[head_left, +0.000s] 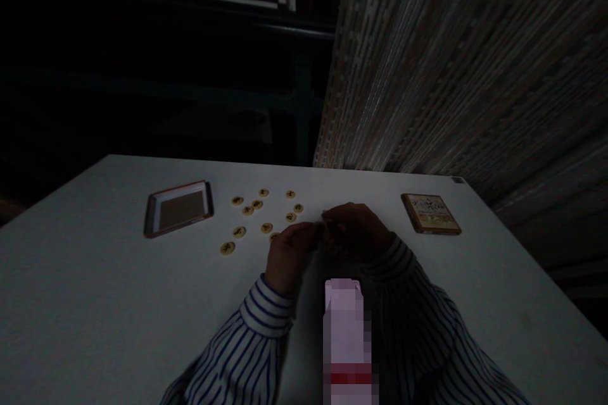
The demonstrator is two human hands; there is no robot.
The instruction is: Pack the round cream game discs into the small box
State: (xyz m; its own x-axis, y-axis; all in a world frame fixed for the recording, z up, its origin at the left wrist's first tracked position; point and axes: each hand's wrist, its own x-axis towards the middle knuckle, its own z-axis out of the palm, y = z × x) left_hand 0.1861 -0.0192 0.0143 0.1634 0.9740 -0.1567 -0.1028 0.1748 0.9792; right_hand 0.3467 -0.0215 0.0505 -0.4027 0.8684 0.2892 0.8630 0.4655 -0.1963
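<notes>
My left hand (289, 256) and my right hand (358, 231) meet over the middle of the white table (142, 304). The fingers of both are closed and pinched together around the same spot. Something small and pale shows faintly between them, too dark to name. Left of my hands lie several round wooden Chinese chess pieces with dark characters, such as one near piece (227, 248) and one far piece (263, 192). Dim round shapes sit in the shadow below my right hand. Closer to me is a phone (344, 323) with a bright, pixelated screen.
An open, shallow box tray (178, 228) with a brown rim lies at the left. At the right lies a flat box (431, 214) with a printed lid. A string curtain (403, 76) hangs behind the far right edge. The room is very dark.
</notes>
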